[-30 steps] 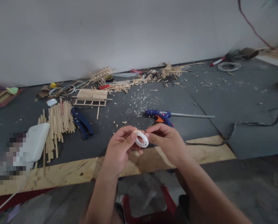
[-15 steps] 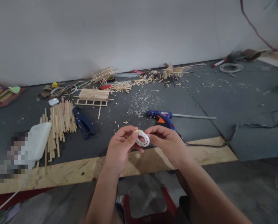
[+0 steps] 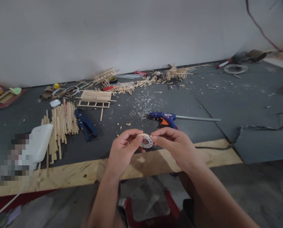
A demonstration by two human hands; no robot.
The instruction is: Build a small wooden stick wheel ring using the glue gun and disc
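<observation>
Just above the table's front edge, my left hand [image 3: 123,150] is closed on a white ring [image 3: 146,145] with small holes around its band. Pale wooden bits line the upper rim of the ring beside my left fingertips. My right hand [image 3: 176,146] is pinched at the upper right of the ring, with a tiny pale wooden piece [image 3: 151,136] at its fingertips, partly hidden. Right behind my hands a blue glue gun [image 3: 163,117] with an orange trigger lies on its side, a long glue stick [image 3: 198,118] sticking out of its back.
A blue hand cutter [image 3: 85,124] lies beside a pile of wooden sticks [image 3: 64,120] on the left. Farther back are a stick-built model [image 3: 96,96] and a small wooden cart [image 3: 176,73]. Glue scraps litter the dark tabletop [image 3: 122,110]. A black cable [image 3: 257,128] runs along the right.
The ring has tilted to a flatter angle, showing more of its rim's wooden bits. My right fingertips have shifted slightly along its upper right edge.
</observation>
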